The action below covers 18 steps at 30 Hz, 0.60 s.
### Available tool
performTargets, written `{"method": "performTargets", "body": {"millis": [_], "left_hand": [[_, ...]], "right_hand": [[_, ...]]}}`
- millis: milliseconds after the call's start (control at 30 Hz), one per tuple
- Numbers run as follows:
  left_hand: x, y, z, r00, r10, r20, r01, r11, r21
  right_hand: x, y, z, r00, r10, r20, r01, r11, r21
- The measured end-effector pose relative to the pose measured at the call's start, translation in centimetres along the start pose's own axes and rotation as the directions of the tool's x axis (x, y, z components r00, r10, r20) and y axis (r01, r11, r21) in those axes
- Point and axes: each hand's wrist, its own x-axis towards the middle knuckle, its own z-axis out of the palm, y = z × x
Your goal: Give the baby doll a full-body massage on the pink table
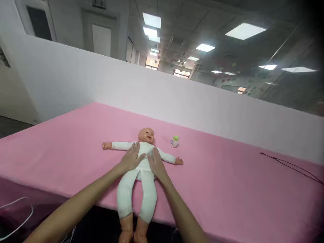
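Note:
A baby doll [144,165] with a white cloth body lies on its back on the pink-covered table [215,175]. Its head points to the far side, its arms are spread, and its bare feet hang over the near edge. My left hand [132,157] rests flat on the left side of the doll's torso, fingers stretched out toward its shoulder. On the torso's right side lies my right hand [156,164], also with straight fingers. Neither hand grips anything. A small white bottle with a green cap [174,141] stands to the right of the doll's head.
A black cable [291,164] runs across the table at the far right. Behind the table rises a low white wall [152,91], with a large glass or mirror-like surface above it. A white cord [25,219] hangs at the lower left, below the table edge.

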Motion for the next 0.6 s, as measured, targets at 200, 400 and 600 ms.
{"method": "performTargets", "body": {"millis": [200,400,600], "left_hand": [[-3.4,-0.4,-1.3,0.971,0.102,0.216,-0.097,0.995,-0.031],[-3.3,1.9,0.1,0.954,0.287,0.084,-0.289,0.957,0.006],[0.1,1.3,0.9,0.978,0.209,-0.016,-0.208,0.978,0.032]], "right_hand": [[-4.3,-1.2,-0.5,0.984,0.065,0.165,-0.065,0.998,-0.006],[-4.1,-3.8,-0.7,0.96,-0.171,0.224,0.181,0.983,-0.026],[0.1,-1.8,-0.2,0.987,-0.13,0.095,0.137,0.988,-0.076]]}}
